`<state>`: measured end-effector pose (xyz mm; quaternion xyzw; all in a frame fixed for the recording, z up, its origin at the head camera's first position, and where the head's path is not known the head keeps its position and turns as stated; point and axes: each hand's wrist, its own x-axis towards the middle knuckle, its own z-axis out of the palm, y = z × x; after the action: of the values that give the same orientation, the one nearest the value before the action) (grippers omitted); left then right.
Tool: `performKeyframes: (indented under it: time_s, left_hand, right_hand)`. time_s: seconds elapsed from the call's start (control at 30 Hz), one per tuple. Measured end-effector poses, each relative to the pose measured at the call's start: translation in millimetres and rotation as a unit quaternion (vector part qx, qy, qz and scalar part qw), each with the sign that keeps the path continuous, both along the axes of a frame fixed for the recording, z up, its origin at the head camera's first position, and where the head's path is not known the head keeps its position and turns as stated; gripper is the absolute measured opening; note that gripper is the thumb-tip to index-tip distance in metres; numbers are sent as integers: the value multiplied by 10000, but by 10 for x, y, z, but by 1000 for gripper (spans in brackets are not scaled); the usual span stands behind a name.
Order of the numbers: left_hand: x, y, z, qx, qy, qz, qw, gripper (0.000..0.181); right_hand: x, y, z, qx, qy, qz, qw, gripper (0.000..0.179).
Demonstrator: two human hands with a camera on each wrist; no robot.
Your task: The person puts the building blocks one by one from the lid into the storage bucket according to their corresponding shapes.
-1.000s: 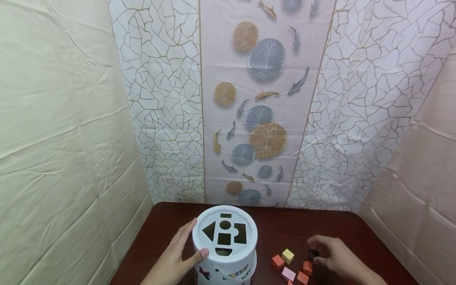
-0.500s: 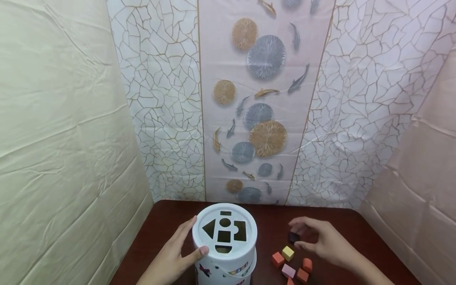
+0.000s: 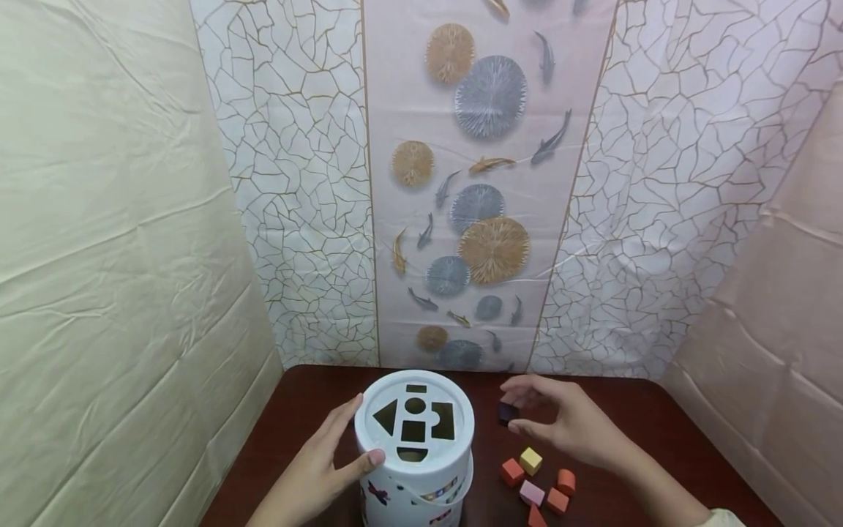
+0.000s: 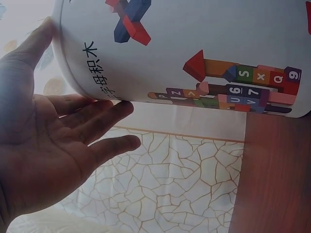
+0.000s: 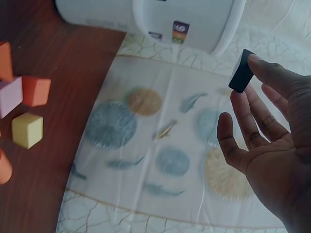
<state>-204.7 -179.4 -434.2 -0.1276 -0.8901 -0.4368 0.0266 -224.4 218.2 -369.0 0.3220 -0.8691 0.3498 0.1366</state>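
Observation:
A white bucket with a shape-sorter lid stands on the table, its lid cut with several shaped holes. My left hand rests against the bucket's left side, thumb at the near rim and fingertips farther back. Its fingers are mostly straight and spread in the left wrist view. To the right of the lid, my right hand pinches a black block between thumb and fingertips, raised off the table. Near it on the table lie a yellow block, a red cube and a pink block.
A red rounded block, an orange-red cube and a red triangular block sit in the same cluster. The bucket's handle hangs on its right side. Fabric walls enclose the dark red table.
My right hand has lifted the black block from beside the other blocks and carried it left and away from me, toward the bucket. The left hand stays on the bucket.

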Motion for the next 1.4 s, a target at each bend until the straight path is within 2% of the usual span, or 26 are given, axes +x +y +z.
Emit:
performKeyframes:
  time_s: [0.33, 0.57, 0.77, 1.0, 1.4]
  left_hand:
    - [-2, -10, -10, -44, 139, -13, 9999, 92]
    - [10, -17, 5, -52, 69, 2, 10000, 93]
    - [-1, -14, 8, -21, 54, -3, 10000, 91]
    - [3, -13, 14, -7, -83, 39, 10000, 90]
    - [21, -14, 16, 34, 64, -88, 9999, 89]
  right_hand:
    - [-10, -285, 67, -107, 28, 185, 9998, 44]
    - [-36, -500, 84, -200, -52, 392, 9990, 43]
    - [-60, -645, 103, -51, -11, 543, 9985, 44]
    - [-102, -757, 89, 11, 199, 685, 9975, 47]
    - [-162, -977, 45, 4, 237, 953, 9952, 48]
